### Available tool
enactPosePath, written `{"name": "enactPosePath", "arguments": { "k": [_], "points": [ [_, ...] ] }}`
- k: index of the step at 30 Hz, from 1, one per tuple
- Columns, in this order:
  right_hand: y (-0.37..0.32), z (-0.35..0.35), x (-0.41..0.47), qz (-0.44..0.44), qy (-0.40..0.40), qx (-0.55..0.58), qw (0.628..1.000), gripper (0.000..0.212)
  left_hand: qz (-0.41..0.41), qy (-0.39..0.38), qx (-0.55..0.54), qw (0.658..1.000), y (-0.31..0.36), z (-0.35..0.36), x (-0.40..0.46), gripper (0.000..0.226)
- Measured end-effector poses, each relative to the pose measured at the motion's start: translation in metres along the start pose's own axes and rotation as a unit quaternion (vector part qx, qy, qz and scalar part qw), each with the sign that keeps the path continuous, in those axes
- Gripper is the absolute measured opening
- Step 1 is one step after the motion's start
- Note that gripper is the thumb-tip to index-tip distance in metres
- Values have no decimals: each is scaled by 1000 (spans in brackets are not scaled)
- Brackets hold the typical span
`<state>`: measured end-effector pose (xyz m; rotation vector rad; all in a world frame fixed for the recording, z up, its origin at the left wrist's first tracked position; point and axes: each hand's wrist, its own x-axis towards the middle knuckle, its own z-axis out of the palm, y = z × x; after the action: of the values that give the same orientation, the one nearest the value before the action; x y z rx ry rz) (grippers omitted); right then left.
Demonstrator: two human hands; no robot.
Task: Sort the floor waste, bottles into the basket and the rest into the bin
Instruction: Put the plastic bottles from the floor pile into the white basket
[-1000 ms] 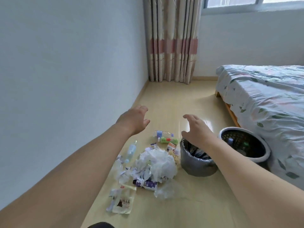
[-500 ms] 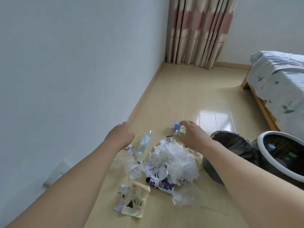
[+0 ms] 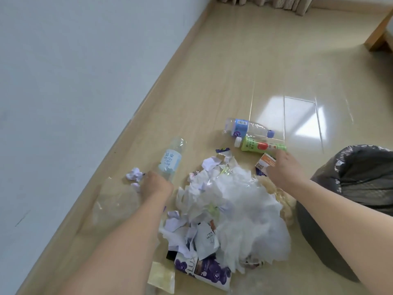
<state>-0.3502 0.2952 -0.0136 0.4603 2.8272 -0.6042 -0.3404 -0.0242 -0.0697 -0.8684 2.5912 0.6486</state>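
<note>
A: From the head camera, what differs from half a second earlier?

B: The view has tipped down and closer; the bed and basket have left it. The left hand (image 3: 156, 185) has dropped from hovering onto the neck end of the clear bottle (image 3: 170, 159) lying by the wall, fingers curled round it.

A: And the right?

B: The right hand (image 3: 282, 167) has reached the green bottle (image 3: 258, 145), fingertips touching its base beside a small carton (image 3: 264, 163); whether it grips cannot be told. The blue-labelled bottle (image 3: 246, 127) lies just beyond, the paper pile (image 3: 231, 209) between the arms, the black-bagged bin (image 3: 357, 179) at right.
</note>
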Motion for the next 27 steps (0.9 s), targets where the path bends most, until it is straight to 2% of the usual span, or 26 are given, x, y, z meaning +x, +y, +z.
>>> {"name": "enactPosePath", "arguments": {
  "k": [2, 4, 7, 10, 13, 15, 17, 23, 27],
  "points": [
    [16, 11, 21, 26, -3, -11, 1000, 56, -19, 17, 33, 999, -5, 21, 11, 59],
    [25, 18, 36, 51, -10, -6, 999, 52, -16, 37, 75, 996, -7, 31, 13, 56],
    [28, 20, 58, 62, -3, -3, 998, 49, 9, 60, 113, 992, -1, 33, 10, 38],
    [27, 10, 87, 25, 31, -72, 997, 54, 69, 74, 115, 988, 20, 22, 0, 18],
    [35, 0, 116, -30, 23, -207, 978, 54, 149, 76, 102, 981, 56, 15, -13, 28],
    [41, -1, 129, -38, -22, -292, 955, 53, 189, 72, 104, 974, 78, 14, -17, 51],
    [43, 3, 139, -35, -64, -343, 937, 54, 209, 71, 110, 969, 92, 18, -18, 63],
    [38, 14, 152, -36, -122, -359, 925, 31, 207, 63, 89, 972, 104, 31, -25, 61],
    [26, 0, 143, -39, -159, -346, 924, 43, 186, 57, 78, 978, 95, 26, -27, 61]
  ]
}}
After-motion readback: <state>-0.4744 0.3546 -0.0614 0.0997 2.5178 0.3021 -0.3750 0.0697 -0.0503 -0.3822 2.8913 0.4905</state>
